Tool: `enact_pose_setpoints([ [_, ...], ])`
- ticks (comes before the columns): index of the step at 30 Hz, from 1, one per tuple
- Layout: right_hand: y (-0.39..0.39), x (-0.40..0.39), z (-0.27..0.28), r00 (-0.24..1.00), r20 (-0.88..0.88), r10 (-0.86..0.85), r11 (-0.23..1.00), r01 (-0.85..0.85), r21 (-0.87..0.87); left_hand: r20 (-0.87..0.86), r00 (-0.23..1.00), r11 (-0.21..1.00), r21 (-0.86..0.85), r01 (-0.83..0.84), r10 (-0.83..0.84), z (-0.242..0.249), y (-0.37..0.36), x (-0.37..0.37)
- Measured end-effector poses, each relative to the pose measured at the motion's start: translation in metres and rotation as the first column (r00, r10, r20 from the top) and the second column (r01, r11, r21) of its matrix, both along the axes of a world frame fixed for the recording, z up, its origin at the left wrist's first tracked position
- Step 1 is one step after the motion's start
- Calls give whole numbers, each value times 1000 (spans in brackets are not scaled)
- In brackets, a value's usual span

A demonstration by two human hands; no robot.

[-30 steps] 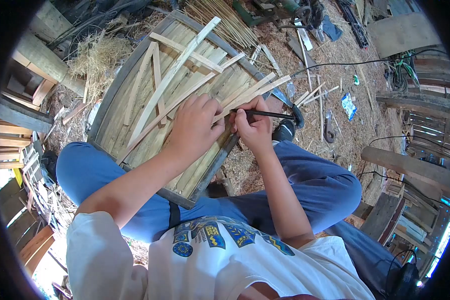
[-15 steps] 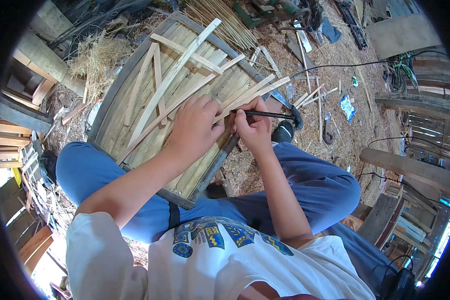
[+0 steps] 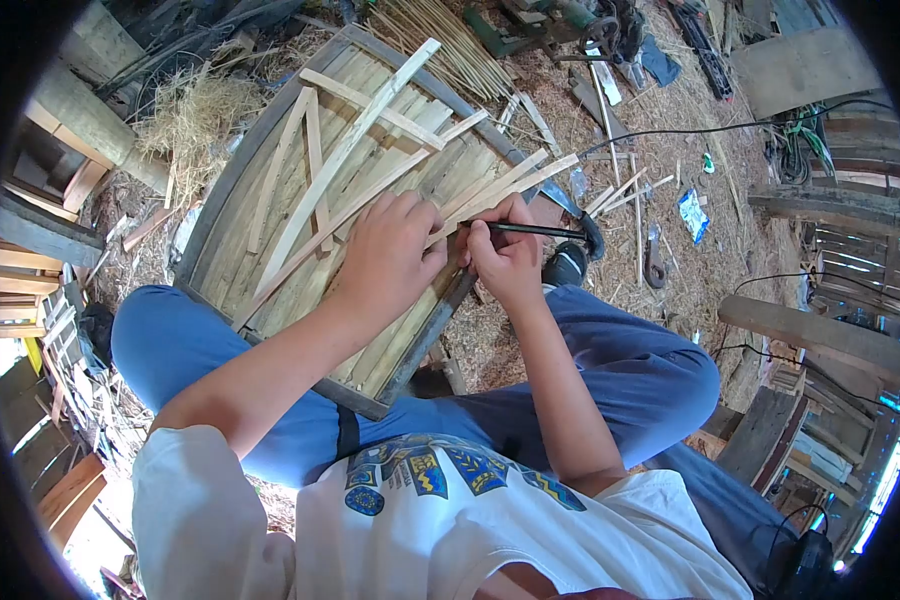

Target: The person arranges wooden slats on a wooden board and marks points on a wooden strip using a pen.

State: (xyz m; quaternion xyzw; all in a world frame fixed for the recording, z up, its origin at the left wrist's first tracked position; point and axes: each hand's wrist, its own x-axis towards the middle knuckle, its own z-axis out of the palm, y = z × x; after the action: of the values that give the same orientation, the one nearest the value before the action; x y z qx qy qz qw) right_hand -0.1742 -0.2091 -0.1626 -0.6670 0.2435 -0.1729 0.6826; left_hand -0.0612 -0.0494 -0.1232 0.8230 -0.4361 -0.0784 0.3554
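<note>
My right hand [image 3: 507,258] pinches a dark pencil [image 3: 540,230], its tip at a thin pale wood strip [image 3: 530,180]. Close beside it on the left, my left hand [image 3: 390,245] is closed over the near end of that strip, its fingers bent and partly hiding it. Both hands rest above a slatted wooden panel [image 3: 375,380] with a dark frame, lying across my lap. On the panel lie several more strips, among them a long pale one [image 3: 355,150] running diagonally and another [image 3: 335,228] that passes close to my left hand.
A hammer-like tool [image 3: 592,238] is near the panel's right edge, beside my shoe [image 3: 567,266]. Thin sticks [image 3: 440,40] lie beyond the panel. Wood scraps, a blue packet [image 3: 692,216] and a black cable [image 3: 670,130] are on the shaving-covered ground. Straw [image 3: 205,115] is piled at left.
</note>
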Motion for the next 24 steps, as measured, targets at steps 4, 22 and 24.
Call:
enact_pose_setpoints([
  [4, -3, 0, -6, 1000, 1, 6, 1000, -6, 5, -2, 1000, 1000, -4, 1, -1, 0, -1, 0],
  [22, -2, -6, 6, 995, 69, -74, 995, 69, 67, 33, 999, 996, 87, 33, -36, 14, 6, 2],
  [24, -4, -7, -1, 997, 67, -40, 999, 38, 24, 26, 999, 995, 98, 31, -33, 16, 6, 2],
])
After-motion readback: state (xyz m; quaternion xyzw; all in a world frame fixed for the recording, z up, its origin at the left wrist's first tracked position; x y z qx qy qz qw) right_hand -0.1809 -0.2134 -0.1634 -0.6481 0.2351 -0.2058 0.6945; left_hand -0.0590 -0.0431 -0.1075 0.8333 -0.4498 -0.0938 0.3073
